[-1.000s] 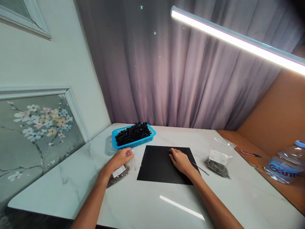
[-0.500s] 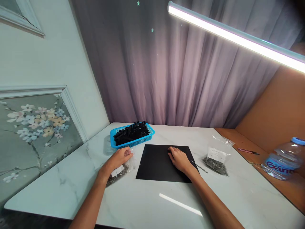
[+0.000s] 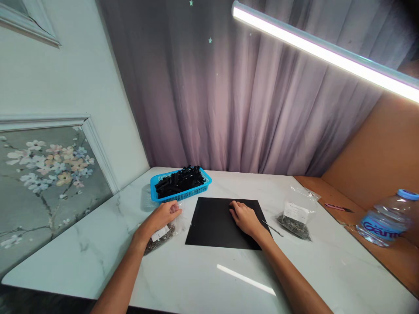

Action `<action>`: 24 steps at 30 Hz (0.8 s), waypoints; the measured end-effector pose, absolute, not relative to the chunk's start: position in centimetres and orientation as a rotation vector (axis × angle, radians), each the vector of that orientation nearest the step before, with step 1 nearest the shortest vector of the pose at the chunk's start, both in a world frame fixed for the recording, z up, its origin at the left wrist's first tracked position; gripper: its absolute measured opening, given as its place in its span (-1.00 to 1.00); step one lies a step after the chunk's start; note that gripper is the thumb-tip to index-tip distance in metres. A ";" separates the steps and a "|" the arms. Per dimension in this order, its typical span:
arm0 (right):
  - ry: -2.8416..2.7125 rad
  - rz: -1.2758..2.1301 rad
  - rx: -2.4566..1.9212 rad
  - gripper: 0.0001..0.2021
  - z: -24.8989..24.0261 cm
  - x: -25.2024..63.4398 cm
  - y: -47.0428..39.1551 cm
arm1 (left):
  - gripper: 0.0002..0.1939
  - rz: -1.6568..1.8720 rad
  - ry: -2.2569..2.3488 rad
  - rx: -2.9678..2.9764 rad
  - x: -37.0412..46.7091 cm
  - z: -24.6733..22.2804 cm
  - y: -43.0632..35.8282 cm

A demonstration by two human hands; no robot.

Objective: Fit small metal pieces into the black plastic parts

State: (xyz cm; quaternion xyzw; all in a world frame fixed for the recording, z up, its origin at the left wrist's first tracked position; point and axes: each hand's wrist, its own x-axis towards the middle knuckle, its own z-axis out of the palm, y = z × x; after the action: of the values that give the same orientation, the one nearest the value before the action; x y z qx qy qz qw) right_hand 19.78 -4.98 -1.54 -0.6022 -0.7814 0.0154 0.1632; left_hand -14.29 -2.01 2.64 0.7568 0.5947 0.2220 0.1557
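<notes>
Only the viewpoint had shifted slightly, so the work stood unadvanced. The left hand [image 3: 166, 214], fingers curled, lay over one bag of small parts [image 3: 165, 237]; the right hand [image 3: 244, 216], fingers bent, rested on the single black sheet [image 3: 209, 224]; whether either gripped anything, I could not tell. The bench [image 3: 183, 279] carried two such bags, counting the right-hand one [image 3: 296, 222], one thin rod [image 3: 274, 229], and one blue basket [image 3: 183, 195] of uncountable black pieces [image 3: 180, 181].

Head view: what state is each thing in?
Left hand: curled, over left bag.
Right hand: fingers bent, on mat.
Left bag: partly filled.
Right bag: partly filled.
Mat: flat.
Basket: heaped with black pieces.
Metal rod: partly hidden.
Pen-like tool: lying down.
Bottle: capped.
Lamp: lit.
Curtain: drawn.
</notes>
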 end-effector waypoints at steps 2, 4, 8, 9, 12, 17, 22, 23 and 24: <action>-2.229 0.043 -1.719 -0.74 -1.6 19.8 -5.0 | -0.69 0.637 1.702 2.177 -14.3 2.5 -1.9; -2.228 0.041 -1.722 -0.74 -1.7 19.8 -4.9 | -0.68 0.643 1.702 2.185 -14.3 2.6 -2.0; -2.226 0.042 -1.728 -0.74 -1.8 19.8 -4.9 | -0.67 0.661 1.705 2.197 -14.1 2.8 -2.3; -2.225 0.042 -1.728 -0.74 -1.8 19.8 -4.8 | -0.67 0.669 1.708 2.201 -14.1 2.9 -2.4; -2.226 0.040 -1.724 -0.74 -1.9 19.8 -4.8 | -0.66 0.711 1.716 2.218 -13.9 3.2 -2.7; -2.230 0.033 -1.708 -0.75 -1.8 19.7 -4.7 | -0.54 0.884 1.668 2.265 -13.5 4.1 -2.9; -2.223 0.026 -1.691 -0.76 -1.7 19.7 -4.7 | -0.48 1.079 1.725 2.299 -13.3 6.2 -1.1; -2.222 0.025 -1.688 -0.76 -1.6 19.6 -4.7 | -0.48 1.084 1.763 2.304 -13.2 6.8 -0.2; -2.221 0.024 -1.685 -0.76 -1.6 19.6 -4.7 | -0.50 1.064 1.807 2.314 -13.1 7.5 0.9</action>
State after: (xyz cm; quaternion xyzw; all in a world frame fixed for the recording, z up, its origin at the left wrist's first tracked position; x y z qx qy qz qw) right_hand 19.62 -4.65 -1.61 -0.5950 -0.7842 0.0083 0.1760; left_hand -13.11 0.88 7.46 0.7410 0.5786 0.3406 0.0097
